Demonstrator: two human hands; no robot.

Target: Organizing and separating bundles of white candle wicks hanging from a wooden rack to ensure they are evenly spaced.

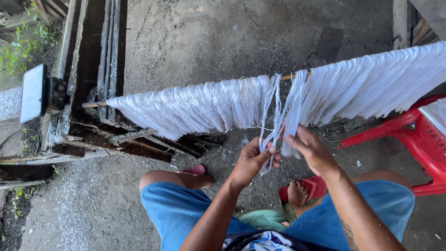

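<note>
Our left hand (251,162) and right hand (312,151) each pinch thin white strands (274,116) hanging from the pole (297,75), grips pressed together.

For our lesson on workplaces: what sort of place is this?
Probably an outdoor home workshop for fibre or thread: white strands draped over a pole, bare concrete floor, rough timber frame.

White fibre strands (274,125) hang from a thin pole (292,76) — loose, separated.

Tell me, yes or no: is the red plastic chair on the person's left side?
No: the red plastic chair stands at the person's right, beside the right hand, which holds white fibre strands hanging from the pole.
</note>
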